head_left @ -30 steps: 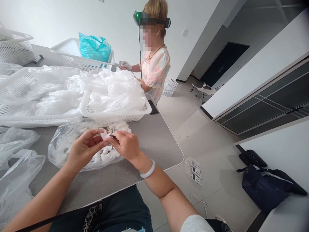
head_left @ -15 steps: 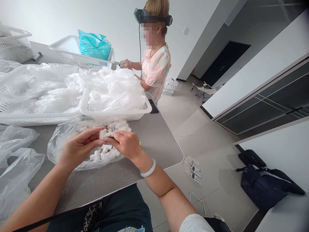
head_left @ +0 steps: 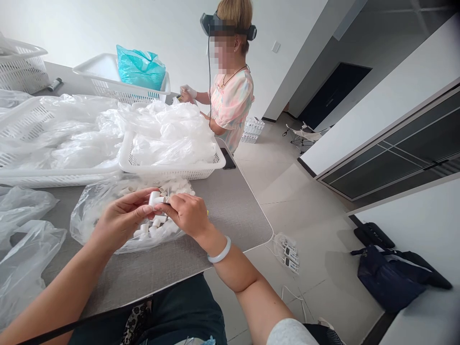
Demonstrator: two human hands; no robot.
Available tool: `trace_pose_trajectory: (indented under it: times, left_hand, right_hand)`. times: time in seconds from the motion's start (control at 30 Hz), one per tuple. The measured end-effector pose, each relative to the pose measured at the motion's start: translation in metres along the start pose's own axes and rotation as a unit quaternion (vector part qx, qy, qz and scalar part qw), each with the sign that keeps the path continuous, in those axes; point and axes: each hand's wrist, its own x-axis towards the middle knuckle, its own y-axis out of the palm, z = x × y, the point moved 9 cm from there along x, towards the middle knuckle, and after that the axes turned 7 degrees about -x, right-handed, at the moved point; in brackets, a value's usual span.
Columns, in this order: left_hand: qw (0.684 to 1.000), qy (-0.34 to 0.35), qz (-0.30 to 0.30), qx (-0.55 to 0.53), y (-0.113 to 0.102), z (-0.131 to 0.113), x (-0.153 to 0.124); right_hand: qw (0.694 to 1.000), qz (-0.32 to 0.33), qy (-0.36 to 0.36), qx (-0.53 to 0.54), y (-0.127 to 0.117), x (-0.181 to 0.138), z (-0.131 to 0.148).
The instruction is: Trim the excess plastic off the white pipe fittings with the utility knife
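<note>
My left hand (head_left: 124,215) pinches a white plastic pipe fitting (head_left: 154,198) between thumb and fingertips. My right hand (head_left: 189,213) is closed around a slim tool with a yellow end (head_left: 207,212), most of it hidden in the fist; its thin dark tip reaches the fitting, and I cannot make out its exact kind. Both hands meet above a clear plastic bag (head_left: 86,215) that lies spread on the grey table (head_left: 230,211). Inside the bag, below my hands, are several loose white pipe fittings (head_left: 144,229).
White baskets (head_left: 172,168) full of clear plastic bags (head_left: 172,129) stand behind the work spot. A blue bag (head_left: 140,69) sits in a farther basket. A phone (head_left: 227,158) lies by the table edge. Another person (head_left: 232,91) works at the far side. Empty-looking bags (head_left: 32,249) lie left.
The fitting has turned slightly in my left fingers, showing more of its rounded side. My right hand has barely shifted. The other person's hand has moved a little.
</note>
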Motion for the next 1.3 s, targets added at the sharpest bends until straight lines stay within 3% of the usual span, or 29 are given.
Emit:
trace_pose_trajectory:
  times: [0.23, 0.53, 0.87, 1.3]
  left_hand:
    - [0.999, -0.031, 0.022, -0.034, 0.004, 0.004, 0.002]
    - [0.991, -0.074, 0.002, -0.107, 0.013, 0.012, 0.001]
    - [0.988, -0.071, 0.007, -0.138, 0.012, 0.017, 0.002]
    - [0.993, -0.07, -0.066, -0.073, 0.003, 0.004, -0.001]
  right_hand:
    - [1.0, -0.001, 0.019, -0.003, 0.001, 0.0, -0.003]
    - [1.0, -0.007, 0.023, 0.01, 0.003, -0.001, -0.003]
    - [1.0, -0.02, 0.013, -0.016, 0.004, -0.002, -0.001]
    - [0.997, -0.033, -0.041, -0.049, 0.005, -0.001, 0.001]
